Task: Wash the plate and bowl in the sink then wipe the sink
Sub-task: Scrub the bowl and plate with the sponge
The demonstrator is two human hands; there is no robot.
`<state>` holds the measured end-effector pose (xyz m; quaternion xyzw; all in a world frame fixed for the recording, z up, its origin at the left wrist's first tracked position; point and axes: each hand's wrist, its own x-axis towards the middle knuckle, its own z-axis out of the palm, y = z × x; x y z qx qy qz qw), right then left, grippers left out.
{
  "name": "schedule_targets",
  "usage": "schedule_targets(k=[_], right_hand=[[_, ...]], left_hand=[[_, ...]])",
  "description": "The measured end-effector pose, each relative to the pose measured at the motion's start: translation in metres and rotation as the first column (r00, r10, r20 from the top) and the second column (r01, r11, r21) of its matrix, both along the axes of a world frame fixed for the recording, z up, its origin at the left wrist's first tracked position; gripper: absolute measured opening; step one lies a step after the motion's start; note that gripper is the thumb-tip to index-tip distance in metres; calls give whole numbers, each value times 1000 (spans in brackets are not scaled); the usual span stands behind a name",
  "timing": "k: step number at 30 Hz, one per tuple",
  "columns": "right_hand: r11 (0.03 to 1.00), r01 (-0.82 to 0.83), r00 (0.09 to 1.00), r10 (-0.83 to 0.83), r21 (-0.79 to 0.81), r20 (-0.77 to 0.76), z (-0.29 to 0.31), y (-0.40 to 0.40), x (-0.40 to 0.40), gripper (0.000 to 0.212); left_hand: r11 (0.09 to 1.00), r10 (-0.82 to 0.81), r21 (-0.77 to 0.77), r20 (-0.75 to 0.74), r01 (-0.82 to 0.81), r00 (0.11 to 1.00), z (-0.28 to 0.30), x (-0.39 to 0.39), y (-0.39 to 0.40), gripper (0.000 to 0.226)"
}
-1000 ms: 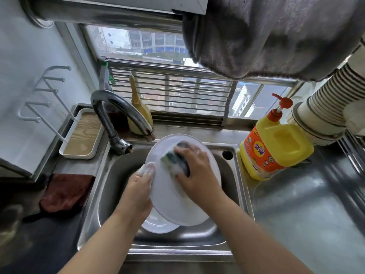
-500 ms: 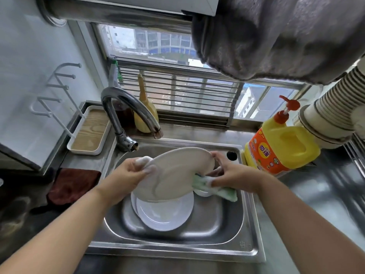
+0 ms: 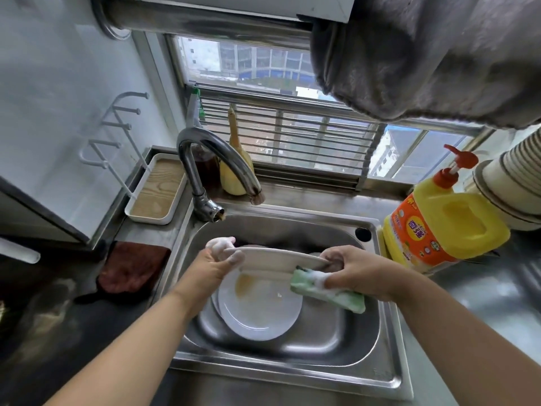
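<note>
Left hand [image 3: 220,260], soapy, pinching rim of thin white plate [image 3: 275,258] held edge-on over steel sink [image 3: 330,356]. Right hand [image 3: 355,269] gripping opposite rim plus soft green foamy sponge [image 3: 328,291]. Below, round white plates [image 3: 259,307], brown smear. Curved chrome tap [image 3: 216,159] behind; yellow bottle [image 3: 442,227] on counter [image 3: 483,288], right.

Daylit barred window [image 3: 292,136] over steel counter [image 3: 483,303], white wall [image 3: 58,98] at left.
</note>
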<state>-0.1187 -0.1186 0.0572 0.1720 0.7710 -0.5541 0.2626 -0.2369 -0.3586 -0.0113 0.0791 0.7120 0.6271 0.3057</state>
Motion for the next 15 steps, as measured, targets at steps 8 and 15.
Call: schedule_targets(k=[8, 15], right_hand=[[934, -100, 994, 110, 342, -9, -5, -6, 12, 41], [941, -96, 992, 118, 325, -50, -27, -12, 29, 46]], left_hand=[[942, 117, 114, 769, -315, 629, -9, 17, 18, 42], [949, 216, -54, 827, -310, 519, -23, 28, 34, 27]])
